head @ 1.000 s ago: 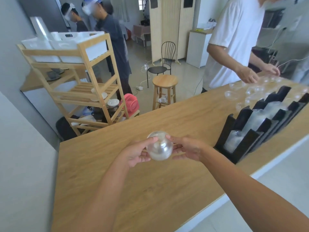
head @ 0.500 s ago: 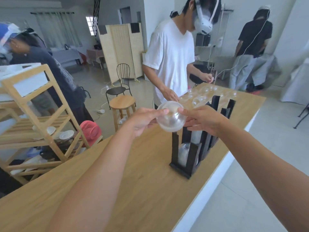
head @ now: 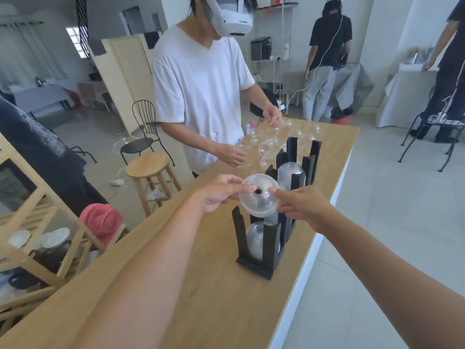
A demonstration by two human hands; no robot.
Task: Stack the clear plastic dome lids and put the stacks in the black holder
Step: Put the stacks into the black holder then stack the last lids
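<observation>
Clear lids (head: 254, 206), pinched in the fingers (head: 239, 189) of our left hand (head: 218, 195) and right hand (head: 303, 207), now reach the black holder (head: 270, 244), ready to drop in.

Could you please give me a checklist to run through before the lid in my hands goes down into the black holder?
1. Grip: the left hand and the right hand both pinch the dome lid at its edge. Ok.
2. Position: the lid hangs over the holder. Ok.
3. Free slot beneath: the nearest slot holds a stack and a farther one a taller stack; the slot under the lid is hidden. Cannot tell.
4. Holder stands upright on the table. Ok.
5. The other person's hands are by the loose lids, apart from the holder. Ok.
</observation>
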